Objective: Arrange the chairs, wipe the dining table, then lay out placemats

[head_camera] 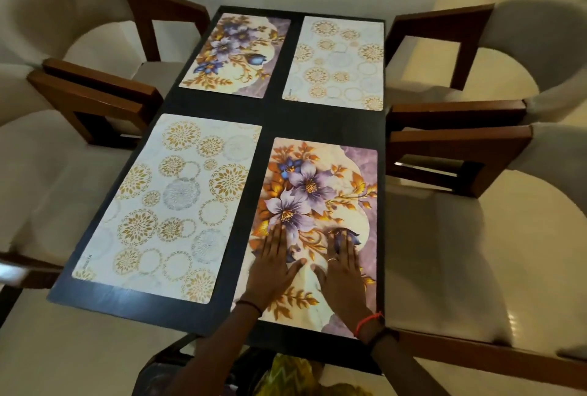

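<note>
While both hands lie flat and spread on the near-right floral placemat (320,224), the left hand (274,264) and right hand (341,264) sit side by side with thumbs almost meeting, gripping nothing. This mat rests on the dark bench (266,119) with three other mats: a circle-patterned one (168,202) beside it, a floral mat (235,54) and a circle mat (335,62) farther off. It looks thin, light and probably slick, so it should slide under flat palms; to lift it, pinch a corner or edge.

Bare forearms, left hand (273,264) with dark wrist thread, right hand (341,264) ringed, red thread, perhaps yellow patterned clothing.
</note>
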